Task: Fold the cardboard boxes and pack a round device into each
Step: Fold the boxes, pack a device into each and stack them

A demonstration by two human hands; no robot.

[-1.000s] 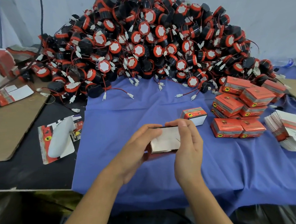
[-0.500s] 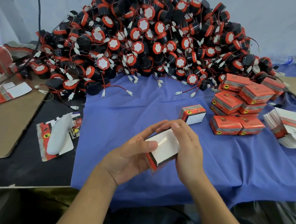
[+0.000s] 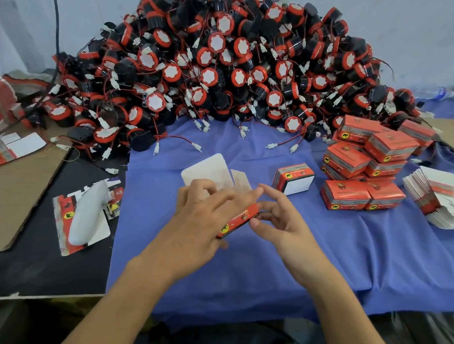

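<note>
A half-folded red cardboard box (image 3: 238, 219) is held over the blue cloth (image 3: 320, 268), its white flaps (image 3: 210, 169) standing open away from me. My left hand (image 3: 205, 218) grips the box from the left, fingers laid over its top. My right hand (image 3: 278, 222) pinches its right end between thumb and fingers. A huge heap of round black-and-red devices (image 3: 226, 66) with wired white plugs fills the back of the table.
One folded box with a white end (image 3: 294, 178) stands just right of my hands. Closed red boxes (image 3: 365, 163) are stacked further right, beside a pile of flat blanks (image 3: 440, 198). Loose flat boxes (image 3: 84, 211) and brown cardboard (image 3: 12, 187) lie on the left.
The box was turned over: its white panel faced me before, now the red side faces me and the flaps stick out behind. My right hand moved from covering the box to its right end.
</note>
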